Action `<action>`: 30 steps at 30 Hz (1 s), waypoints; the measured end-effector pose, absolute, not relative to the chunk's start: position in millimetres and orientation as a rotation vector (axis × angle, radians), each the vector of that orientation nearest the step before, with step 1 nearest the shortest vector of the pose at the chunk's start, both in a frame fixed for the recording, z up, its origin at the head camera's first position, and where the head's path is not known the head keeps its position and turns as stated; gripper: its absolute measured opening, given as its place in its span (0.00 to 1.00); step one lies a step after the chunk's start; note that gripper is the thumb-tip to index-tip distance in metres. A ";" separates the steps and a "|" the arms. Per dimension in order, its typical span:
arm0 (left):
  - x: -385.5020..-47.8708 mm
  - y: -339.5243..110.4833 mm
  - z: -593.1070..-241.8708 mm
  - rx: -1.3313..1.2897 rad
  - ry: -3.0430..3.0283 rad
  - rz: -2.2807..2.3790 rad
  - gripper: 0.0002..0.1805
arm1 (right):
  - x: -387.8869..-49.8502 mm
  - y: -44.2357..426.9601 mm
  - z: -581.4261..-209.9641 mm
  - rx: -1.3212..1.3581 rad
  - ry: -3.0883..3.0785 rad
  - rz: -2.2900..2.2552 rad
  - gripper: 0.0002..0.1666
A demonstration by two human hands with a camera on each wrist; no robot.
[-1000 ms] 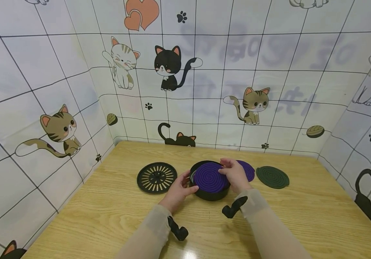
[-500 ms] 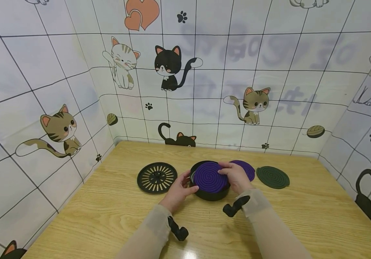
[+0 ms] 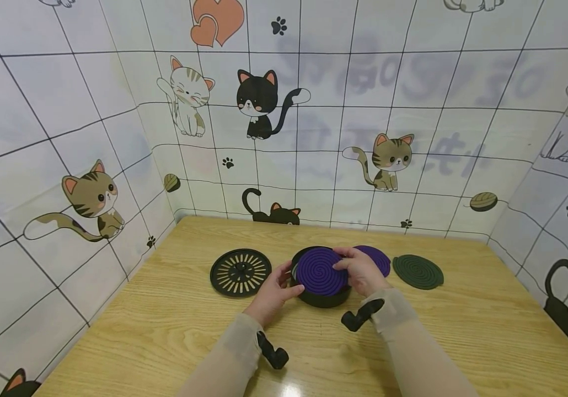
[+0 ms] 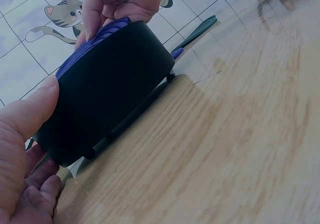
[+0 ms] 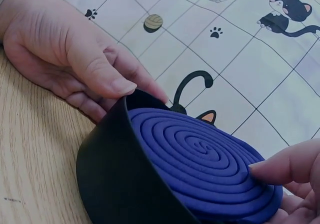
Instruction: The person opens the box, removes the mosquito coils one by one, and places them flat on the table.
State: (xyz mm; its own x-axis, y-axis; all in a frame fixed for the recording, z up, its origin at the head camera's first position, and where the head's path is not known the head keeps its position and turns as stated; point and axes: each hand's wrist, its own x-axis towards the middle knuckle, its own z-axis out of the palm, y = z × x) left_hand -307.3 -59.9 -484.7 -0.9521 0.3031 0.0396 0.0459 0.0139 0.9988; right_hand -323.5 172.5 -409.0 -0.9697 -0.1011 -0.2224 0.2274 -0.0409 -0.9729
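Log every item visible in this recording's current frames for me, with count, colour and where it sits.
Wood-grain table: 1, light brown, under the items
Backdrop with cat prints: 1, white with dark grid lines, behind and beside the table
Round, deep-walled container: 1, black, on the table
Spiral disc: 1, purple, in the container's mouth
Second spiral disc: 1, purple, behind the right hand
Third spiral disc: 1, dark green, farthest right
Round slotted disc with knob: 1, black, left of the container
Wrist pieces: 2, black, one per wrist
Sleeves: 2, beige
Hands: 2, left gripping the container, right pinching the purple disc
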 end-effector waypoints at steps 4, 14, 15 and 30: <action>-307.2 -59.9 -485.3 0.369 2.099 2.052 0.45 | -323.1 173.1 -409.2 0.105 2.004 -2.102 0.38; -306.4 -58.7 -484.4 0.380 2.069 2.079 0.45 | -323.3 174.4 -412.1 0.047 2.086 -2.013 0.35; -306.3 -58.8 -484.3 0.378 2.071 2.077 0.45 | -323.1 174.2 -412.1 0.041 2.094 -2.008 0.35; -309.4 -59.4 -486.9 0.382 2.069 2.078 0.45 | -321.9 179.8 -416.0 0.077 1.941 -2.192 0.36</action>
